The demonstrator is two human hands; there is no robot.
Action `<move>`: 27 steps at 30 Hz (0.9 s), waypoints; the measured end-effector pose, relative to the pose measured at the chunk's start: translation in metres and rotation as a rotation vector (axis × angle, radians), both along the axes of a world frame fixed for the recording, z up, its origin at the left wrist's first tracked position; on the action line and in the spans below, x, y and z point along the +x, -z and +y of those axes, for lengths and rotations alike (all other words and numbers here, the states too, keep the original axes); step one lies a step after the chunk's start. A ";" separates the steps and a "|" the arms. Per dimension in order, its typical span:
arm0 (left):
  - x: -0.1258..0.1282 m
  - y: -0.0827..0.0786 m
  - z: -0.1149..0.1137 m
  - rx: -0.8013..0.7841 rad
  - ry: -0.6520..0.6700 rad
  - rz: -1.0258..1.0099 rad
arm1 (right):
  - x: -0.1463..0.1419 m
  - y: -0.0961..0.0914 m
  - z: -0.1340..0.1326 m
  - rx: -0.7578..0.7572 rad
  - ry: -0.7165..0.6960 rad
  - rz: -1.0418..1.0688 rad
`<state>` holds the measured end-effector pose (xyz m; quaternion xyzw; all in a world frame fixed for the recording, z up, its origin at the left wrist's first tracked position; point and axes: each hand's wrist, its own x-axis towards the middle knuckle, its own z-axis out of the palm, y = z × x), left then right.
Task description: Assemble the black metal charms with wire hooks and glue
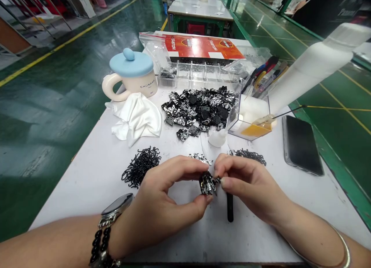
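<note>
My left hand point(171, 194) and my right hand point(249, 183) meet above the white table point(95, 190). Both pinch a small black-and-silver metal cluster point(208, 184) between fingertips. A black rod point(230, 208) runs down from under my right fingers; I cannot tell whether it is held. Further ahead lies a heap of black-and-silver metal pieces point(198, 109). Tangled black wire clips point(140, 166) sit left of my left hand, and more point(251, 156) sit beyond my right hand. A few silver pieces point(199, 157) lie just beyond my fingers.
At the far end are a white cloth point(136, 119), a blue-lidded mug point(130, 72), a clear compartment box point(197, 72) and an orange-carded zip bag point(199, 46). Right of these stand a clear holder with pliers point(249, 117) and a phone point(301, 144). Green floor lies beyond the table edges.
</note>
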<state>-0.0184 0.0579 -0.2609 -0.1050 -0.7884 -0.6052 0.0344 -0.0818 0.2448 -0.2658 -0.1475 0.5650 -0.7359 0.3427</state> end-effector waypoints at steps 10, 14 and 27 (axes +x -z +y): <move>0.003 0.001 0.002 0.090 -0.037 -0.127 | -0.001 0.000 -0.003 -0.004 -0.017 -0.006; 0.003 0.001 0.001 0.061 -0.027 -0.124 | -0.001 0.001 -0.002 0.033 -0.030 0.029; 0.002 0.000 0.002 0.099 -0.001 -0.218 | -0.009 -0.005 0.005 0.246 -0.126 0.219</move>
